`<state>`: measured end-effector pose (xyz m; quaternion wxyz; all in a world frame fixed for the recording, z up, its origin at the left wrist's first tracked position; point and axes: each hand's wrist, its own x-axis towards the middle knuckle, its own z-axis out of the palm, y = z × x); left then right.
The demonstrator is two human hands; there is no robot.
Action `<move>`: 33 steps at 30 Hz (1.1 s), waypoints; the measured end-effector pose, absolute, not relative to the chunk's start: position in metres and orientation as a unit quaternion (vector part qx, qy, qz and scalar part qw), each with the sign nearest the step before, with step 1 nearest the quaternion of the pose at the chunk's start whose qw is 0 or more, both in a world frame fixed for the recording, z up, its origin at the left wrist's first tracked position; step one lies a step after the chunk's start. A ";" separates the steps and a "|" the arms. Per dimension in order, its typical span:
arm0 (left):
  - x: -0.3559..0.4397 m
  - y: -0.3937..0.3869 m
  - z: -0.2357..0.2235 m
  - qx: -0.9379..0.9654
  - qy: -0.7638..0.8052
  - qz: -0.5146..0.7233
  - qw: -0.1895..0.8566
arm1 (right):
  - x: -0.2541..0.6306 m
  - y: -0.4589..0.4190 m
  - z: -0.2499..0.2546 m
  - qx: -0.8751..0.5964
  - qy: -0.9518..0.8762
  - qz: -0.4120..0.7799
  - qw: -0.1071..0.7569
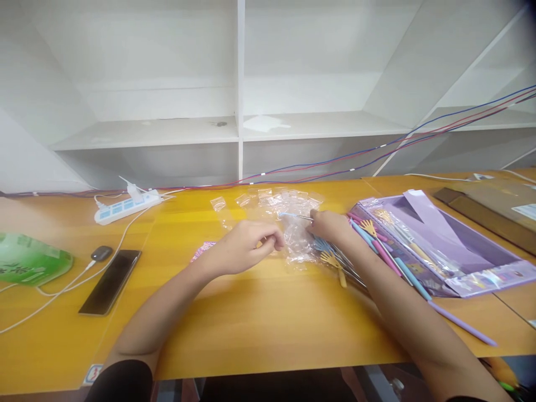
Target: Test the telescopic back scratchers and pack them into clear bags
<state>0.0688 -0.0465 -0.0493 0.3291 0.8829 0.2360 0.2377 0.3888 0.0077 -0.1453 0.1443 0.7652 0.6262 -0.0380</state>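
My right hand (329, 226) pinches a thin metal rod (300, 216) with a light blue end, which looks like a back scratcher. The rod points left over a spread of clear plastic bags (297, 237). My left hand (253, 245) is curled with thumb and fingers together at the left edge of the bags; anything in its fingertips is too hard to make out. Under my right wrist lie several back scratchers with hand-shaped heads, a yellow one (330, 258) among them. A pink patterned packet (203, 250) is partly hidden behind my left hand.
A purple box (496, 283) with wrapped scratchers and loose pink and blue handles (412, 277) stands right, beside a cardboard box (494, 215). At left are a phone (109, 282), a power strip (128, 207), cables and a green package (31, 259). White shelving (240, 89) rises behind.
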 end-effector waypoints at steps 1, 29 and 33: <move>0.068 -0.047 -0.049 0.883 0.237 0.238 0.329 | 0.389 0.009 -0.145 0.765 0.626 -0.037 0.145; 0.068 -0.044 -0.053 0.878 0.247 0.232 0.339 | 0.402 0.007 -0.101 0.806 0.591 -0.015 0.031; 0.068 -0.044 -0.052 0.859 0.286 0.265 0.332 | 0.393 -0.013 -0.053 0.804 0.590 0.031 -0.070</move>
